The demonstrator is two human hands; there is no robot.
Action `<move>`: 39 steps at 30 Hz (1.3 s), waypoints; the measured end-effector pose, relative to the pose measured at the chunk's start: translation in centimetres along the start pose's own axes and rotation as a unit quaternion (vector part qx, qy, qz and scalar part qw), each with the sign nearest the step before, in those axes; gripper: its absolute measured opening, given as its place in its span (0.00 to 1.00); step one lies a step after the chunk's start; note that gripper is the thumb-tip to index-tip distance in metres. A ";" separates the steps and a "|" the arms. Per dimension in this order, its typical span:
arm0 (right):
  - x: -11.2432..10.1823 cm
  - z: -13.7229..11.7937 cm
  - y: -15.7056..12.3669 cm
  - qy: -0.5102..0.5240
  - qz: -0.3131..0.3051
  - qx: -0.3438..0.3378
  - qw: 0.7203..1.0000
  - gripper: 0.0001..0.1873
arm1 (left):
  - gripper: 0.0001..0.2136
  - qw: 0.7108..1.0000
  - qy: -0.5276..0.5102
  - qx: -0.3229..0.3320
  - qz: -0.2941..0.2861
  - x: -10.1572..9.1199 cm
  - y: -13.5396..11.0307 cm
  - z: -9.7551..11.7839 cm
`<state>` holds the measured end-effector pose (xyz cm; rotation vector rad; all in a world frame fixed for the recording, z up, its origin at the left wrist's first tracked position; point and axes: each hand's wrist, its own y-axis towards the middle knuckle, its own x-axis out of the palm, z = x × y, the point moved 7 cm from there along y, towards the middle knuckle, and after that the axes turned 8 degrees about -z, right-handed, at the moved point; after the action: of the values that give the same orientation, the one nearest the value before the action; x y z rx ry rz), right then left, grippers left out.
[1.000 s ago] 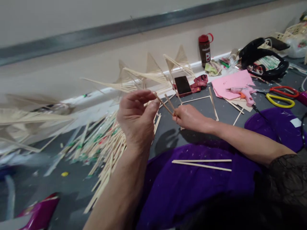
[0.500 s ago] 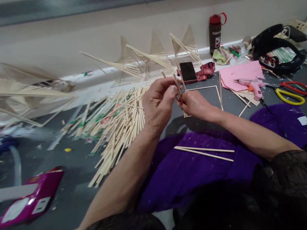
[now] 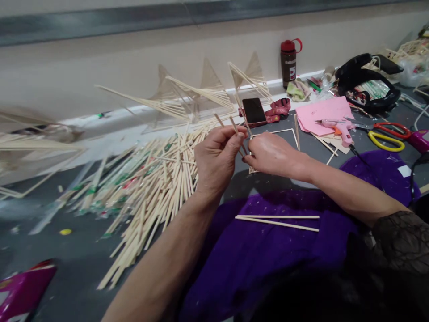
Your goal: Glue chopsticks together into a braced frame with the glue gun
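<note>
Nearby, at five o'clock from the hands, a loose pair of sticks [image 3: 278, 217] lies on the purple cloth [image 3: 264, 264], left ends together. Farther in, two thin sticks [image 3: 233, 125] slant between the hands, tops leaning toward eleven o'clock. The left hand [image 3: 214, 156] pinches at least one between thumb and forefinger, partway along its length, with the tops poking out above the grip; the right hand [image 3: 275, 154] has its fingertips closed about the lower ends, though how firmly I cannot tell. At eight o'clock spreads a pile of sticks [image 3: 161, 197]. Just beyond the right hand, toward two o'clock, sits a stick frame [image 3: 275, 132], partly hidden. Past that come a phone [image 3: 254, 111] near twelve and a pink glue gun [image 3: 338, 126] between two and three; a bottle [image 3: 288, 67] stands upright at one, by the wall.
</note>
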<state>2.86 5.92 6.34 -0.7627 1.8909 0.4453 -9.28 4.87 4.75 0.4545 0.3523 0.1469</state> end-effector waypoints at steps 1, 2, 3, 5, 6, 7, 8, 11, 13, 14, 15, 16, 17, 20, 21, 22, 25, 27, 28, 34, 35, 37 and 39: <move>-1.1 -0.5 -0.7 -0.008 0.008 -0.012 1.000 0.10 | 0.06 1.000 0.000 0.002 0.002 0.0 0.0 -0.1; -2.4 -0.8 -1.4 -0.009 0.021 -0.026 0.999 0.10 | 0.06 1.000 -0.001 0.005 0.004 0.0 0.1 -0.1; -3.7 -1.0 -2.2 -0.002 0.035 -0.038 0.999 0.10 | 0.06 1.000 -0.003 0.009 0.004 0.1 0.1 -0.1; -6.8 -0.3 -3.9 0.042 0.095 -0.046 0.994 0.10 | 0.05 1.000 -0.010 0.015 -0.001 0.3 0.2 -0.2; -8.3 0.4 -4.7 0.072 0.136 -0.052 0.987 0.10 | 0.06 1.000 -0.012 0.017 -0.004 0.4 0.2 -0.2; -9.6 1.4 -5.4 0.107 0.178 -0.054 0.977 0.09 | 0.06 1.000 -0.013 0.019 -0.005 0.5 0.2 -0.3; -10.6 2.5 -6.0 0.134 0.214 -0.050 0.966 0.09 | 0.07 1.000 -0.012 0.019 -0.004 0.5 0.3 -0.3; -12.1 5.9 -6.9 0.152 0.282 -0.014 0.947 0.09 | 0.08 1.000 -0.005 0.018 -0.003 0.6 0.3 -0.2; -12.0 7.5 -6.8 0.146 0.293 0.015 0.945 0.09 | 0.08 1.000 -0.006 0.021 -0.006 0.7 0.3 -0.1; -11.9 7.9 -6.7 0.141 0.291 0.028 0.946 0.09 | 0.08 1.000 -0.009 0.023 -0.007 0.7 0.3 -0.1; -11.7 8.2 -6.5 0.136 0.288 0.040 0.947 0.08 | 0.08 1.000 -0.012 0.025 -0.007 0.7 0.3 0.0; -11.6 8.4 -6.3 0.132 0.285 0.047 0.948 0.08 | 0.08 1.000 -0.015 0.025 -0.007 0.7 0.3 0.0; -11.5 8.5 -6.2 0.127 0.282 0.052 0.950 0.07 | 0.08 1.000 -0.017 0.024 -0.008 0.7 0.3 0.0; -11.2 9.0 -5.9 0.140 0.266 0.069 0.951 0.06 | 0.08 1.000 -0.018 0.019 -0.009 0.7 0.3 -0.1; -11.0 9.2 -5.8 0.149 0.251 0.068 0.954 0.05 | 0.08 1.000 -0.017 0.017 -0.009 0.6 0.3 -0.2; -10.8 9.4 -5.7 0.161 0.237 0.066 0.956 0.04 | 0.08 1.000 -0.016 0.016 -0.008 0.6 0.3 -0.2; -10.0 10.2 -5.4 0.186 0.197 0.039 0.962 0.03 | 0.08 1.000 -0.010 0.017 -0.013 0.6 0.5 -0.1; -9.4 10.8 -5.0 0.189 0.175 0.015 0.966 0.05 | 0.08 1.000 0.001 0.016 -0.017 0.6 0.6 0.0; -9.0 11.1 -4.8 0.191 0.166 0.004 0.967 0.05 | 0.08 1.000 0.008 0.015 -0.018 0.7 0.6 0.1; -7.3 12.3 -4.0 0.230 0.152 -0.008 0.961 0.03 | 0.08 0.999 0.035 0.020 -0.019 0.8 0.9 0.0; -7.1 12.2 -4.0 0.236 0.149 -0.007 0.960 0.03 | 0.09 0.999 0.036 0.020 -0.021 0.9 0.9 0.0; -6.7 12.1 -3.9 0.249 0.144 0.002 0.958 0.03 | 0.08 0.999 0.035 0.020 -0.028 1.0 1.0 -0.1; -6.4 12.0 -3.9 0.262 0.143 0.013 0.954 0.03 | 0.08 0.999 0.029 0.025 -0.034 1.1 1.1 -0.1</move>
<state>15.46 12.30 7.14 -0.6292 2.5191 0.4223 -8.36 6.11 4.79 0.4877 0.4291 0.0857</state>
